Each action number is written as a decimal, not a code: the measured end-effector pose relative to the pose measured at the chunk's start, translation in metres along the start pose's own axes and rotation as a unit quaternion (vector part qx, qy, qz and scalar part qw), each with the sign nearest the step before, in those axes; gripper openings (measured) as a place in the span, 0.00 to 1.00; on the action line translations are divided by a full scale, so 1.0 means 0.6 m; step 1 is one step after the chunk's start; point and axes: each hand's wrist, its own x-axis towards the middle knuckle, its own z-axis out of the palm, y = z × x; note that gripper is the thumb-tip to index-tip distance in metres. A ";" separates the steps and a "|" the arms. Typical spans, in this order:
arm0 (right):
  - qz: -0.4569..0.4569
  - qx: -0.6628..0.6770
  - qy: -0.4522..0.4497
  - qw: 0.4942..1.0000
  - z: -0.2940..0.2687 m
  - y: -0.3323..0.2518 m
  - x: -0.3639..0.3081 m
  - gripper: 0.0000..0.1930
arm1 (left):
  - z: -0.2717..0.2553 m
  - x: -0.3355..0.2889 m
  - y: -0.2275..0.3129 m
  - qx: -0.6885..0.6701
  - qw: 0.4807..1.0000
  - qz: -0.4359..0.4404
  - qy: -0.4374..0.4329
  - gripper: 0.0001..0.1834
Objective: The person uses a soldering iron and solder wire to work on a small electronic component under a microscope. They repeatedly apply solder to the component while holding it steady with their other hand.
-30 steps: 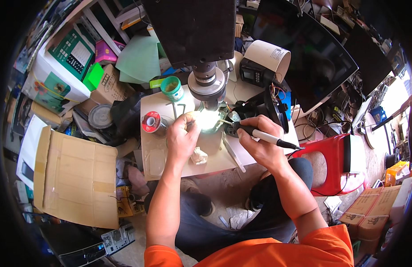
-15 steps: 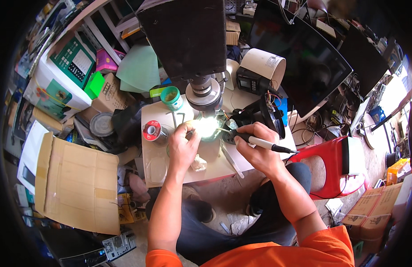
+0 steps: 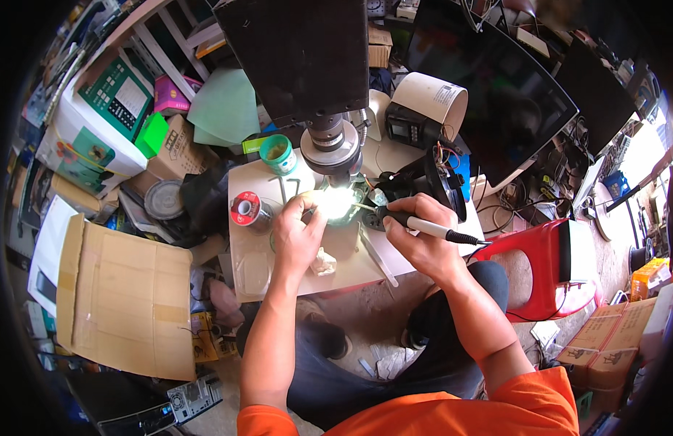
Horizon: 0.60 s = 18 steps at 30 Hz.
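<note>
My right hand (image 3: pixel 428 240) grips a soldering iron (image 3: pixel 429 227) with a white and black handle, its thin tip pointing left into a bright glare. The cord trails off to the right. My left hand (image 3: pixel 298 231) is closed in a pinch at the left edge of that glare; what its fingers hold is washed out. Above them hangs a microscope lens (image 3: pixel 330 145) under a dark housing (image 3: pixel 300 58). A crumpled white wad (image 3: pixel 323 263) lies beside my left wrist. Metal tweezers (image 3: pixel 378 256) rest on the table between my hands.
On the small table (image 3: pixel 343 280) are a solder spool (image 3: pixel 247 208), a green tub (image 3: pixel 277 154), a hex key (image 3: pixel 286 187) and a black round part (image 3: pixel 442 182). A red stool (image 3: pixel 507 258) stands at the right, a flattened cardboard box (image 3: pixel 129 298) at the left.
Both hands hold almost the same pose, with the iron's tip still at the glare. The whole view has shifted very slightly.
</note>
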 end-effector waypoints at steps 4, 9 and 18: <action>-0.003 -0.003 -0.002 1.000 0.001 0.002 0.001 0.11 | 0.001 0.000 -0.002 0.000 1.000 -0.009 0.001 0.05; -0.004 -0.009 -0.011 1.000 -0.005 0.006 -0.004 0.11 | -0.001 0.003 0.024 0.028 0.999 -0.035 -0.010 0.08; -0.008 -0.001 -0.011 1.000 -0.005 -0.002 0.008 0.10 | 0.003 0.003 -0.007 0.031 0.999 0.007 0.021 0.06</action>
